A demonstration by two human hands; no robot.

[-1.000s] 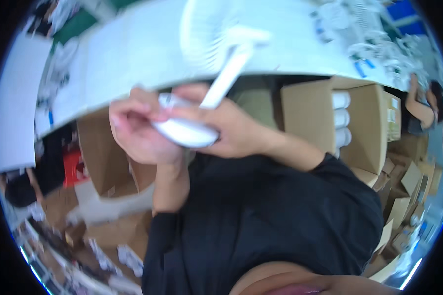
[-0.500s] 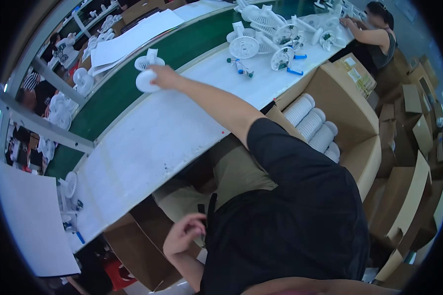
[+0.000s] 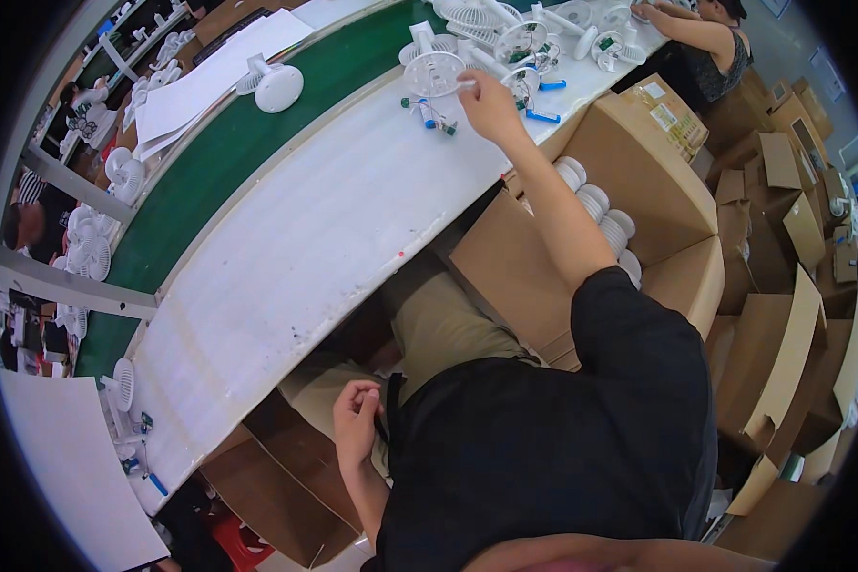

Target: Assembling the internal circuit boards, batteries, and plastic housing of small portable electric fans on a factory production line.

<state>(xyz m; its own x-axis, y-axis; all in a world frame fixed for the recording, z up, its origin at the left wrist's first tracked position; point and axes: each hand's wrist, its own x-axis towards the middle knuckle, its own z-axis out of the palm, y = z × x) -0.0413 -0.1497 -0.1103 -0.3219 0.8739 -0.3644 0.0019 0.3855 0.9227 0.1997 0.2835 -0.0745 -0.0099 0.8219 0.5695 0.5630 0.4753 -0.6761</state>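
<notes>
Your right hand (image 3: 491, 105) was stretched to the far right, its grip partly bent at the rim of a fan (image 3: 436, 73) on the surface (image 3: 276, 248); whether it had hold of that rim could not be told. Your left hand (image 3: 357, 410) sat by your lap, grip loosely curled, nothing seen in it, how far closed unclear. The fan lay base toward you, probably so the wired board (image 3: 448, 128) on its near side could be reached. Another fan (image 3: 278, 88) lay across on the green belt (image 3: 195, 195). A long stretch of surface ran left, giving room to slide; other fans (image 3: 521, 40) crowded the right, and a box (image 3: 653, 167) flanked the near edge
</notes>
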